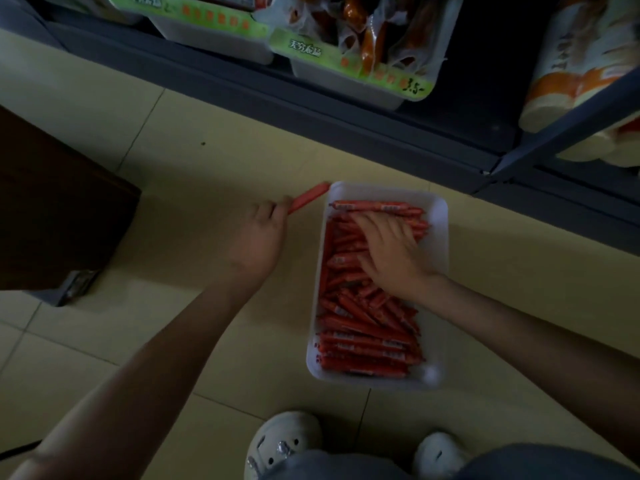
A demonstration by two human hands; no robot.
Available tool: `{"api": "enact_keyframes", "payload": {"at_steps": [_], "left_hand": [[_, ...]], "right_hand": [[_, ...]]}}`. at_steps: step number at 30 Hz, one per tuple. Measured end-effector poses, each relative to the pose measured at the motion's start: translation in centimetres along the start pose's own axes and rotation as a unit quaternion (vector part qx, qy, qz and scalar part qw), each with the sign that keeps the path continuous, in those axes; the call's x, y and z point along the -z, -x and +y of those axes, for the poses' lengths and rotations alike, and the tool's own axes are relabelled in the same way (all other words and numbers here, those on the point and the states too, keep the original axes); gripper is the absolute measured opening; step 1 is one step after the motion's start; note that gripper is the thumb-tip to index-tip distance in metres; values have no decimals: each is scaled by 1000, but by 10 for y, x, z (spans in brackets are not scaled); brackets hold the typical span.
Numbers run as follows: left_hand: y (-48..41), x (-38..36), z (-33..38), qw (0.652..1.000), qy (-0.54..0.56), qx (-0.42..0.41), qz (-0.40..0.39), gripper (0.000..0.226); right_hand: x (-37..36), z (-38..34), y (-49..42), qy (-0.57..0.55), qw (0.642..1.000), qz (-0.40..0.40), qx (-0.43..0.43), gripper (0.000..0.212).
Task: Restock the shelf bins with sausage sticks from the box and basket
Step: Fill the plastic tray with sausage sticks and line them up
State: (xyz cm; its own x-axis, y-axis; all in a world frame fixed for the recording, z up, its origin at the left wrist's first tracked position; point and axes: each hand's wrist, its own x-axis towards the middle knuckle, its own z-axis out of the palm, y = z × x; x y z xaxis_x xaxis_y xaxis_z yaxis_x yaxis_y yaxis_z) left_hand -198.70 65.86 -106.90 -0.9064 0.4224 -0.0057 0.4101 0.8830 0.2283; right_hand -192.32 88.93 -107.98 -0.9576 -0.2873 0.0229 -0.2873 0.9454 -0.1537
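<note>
Pale yellow floor tiles lay underfoot, with a small dark speck on one. Two white shoes showed at the bottom edge, partly covered by blue jeans. White-and-orange packs stood at upper right.

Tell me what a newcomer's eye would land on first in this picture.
The white bin packed with red sausage sticks, sitting on the pale tile floor right of centre, stands out most. The right hand lies spread on the sticks near the bin's far end, while the left hand grips a single sausage stick just off the bin's far left corner. Green-labelled shelf bins sit along the top.
</note>
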Motion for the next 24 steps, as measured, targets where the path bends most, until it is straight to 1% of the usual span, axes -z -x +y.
{"api": "enact_keyframes", "payload": {"at_steps": [2,3,4,5,6,9,10,11,12,13,14,15,16,18,19,20,21,23,24], "left_hand": [[-1,10,32,994,53,-71,70,44],[0,9,47,988,59,-118,82,45],[0,4,59,982,44,-168,73,47],[1,-4,69,977,24,-206,44,50],[2,-14,79,974,5,-227,2,52],[5,-36,93,962,-64,-236,-124,48],[8,-42,94,955,-85,-237,-157,47],[12,-44,95,950,-99,-238,-176,48],[18,-45,96,948,-107,-242,-176,48],[24,-44,97,948,-101,-251,-167,48],[30,-47,95,946,-81,-271,-161,51],[38,-50,91,938,-68,-294,-171,56],[47,-51,86,927,-76,-320,-179,63],[57,-47,78,900,-144,-356,-206,75],[58,-45,77,886,-191,-354,-230,82],[60,-45,77,882,-221,-339,-240,86],[62,-42,80,882,-228,-320,-259,84],[62,-43,83,888,-222,-328,-235,60],[62,-46,82,894,-215,-331,-213,49]], "right_hand": [[0,9,30,1,998,0,-61,64],[0,14,43,15,997,-1,-74,64],[-1,19,55,24,996,-3,-82,63],[-1,23,65,29,995,0,-92,62],[0,26,73,27,994,3,-108,60],[5,24,89,-5,989,15,-145,58],[7,20,94,-34,990,14,-137,56],[8,14,99,-76,991,0,-109,54],[9,7,104,-124,989,-33,-69,54],[8,0,109,-168,981,-98,-26,56],[6,-8,115,-176,968,-177,13,62],[1,-14,119,-145,959,-239,45,69],[-4,-18,122,-99,957,-266,62,74],[-10,-23,124,-31,960,-272,65,80],[-10,-25,122,-14,963,-263,65,83],[-9,-27,121,-8,964,-258,61,85],[-10,-28,121,-15,964,-258,53,86],[-9,-25,121,-54,962,-268,6,88],[-9,-21,120,-81,959,-268,-38,90]]}}
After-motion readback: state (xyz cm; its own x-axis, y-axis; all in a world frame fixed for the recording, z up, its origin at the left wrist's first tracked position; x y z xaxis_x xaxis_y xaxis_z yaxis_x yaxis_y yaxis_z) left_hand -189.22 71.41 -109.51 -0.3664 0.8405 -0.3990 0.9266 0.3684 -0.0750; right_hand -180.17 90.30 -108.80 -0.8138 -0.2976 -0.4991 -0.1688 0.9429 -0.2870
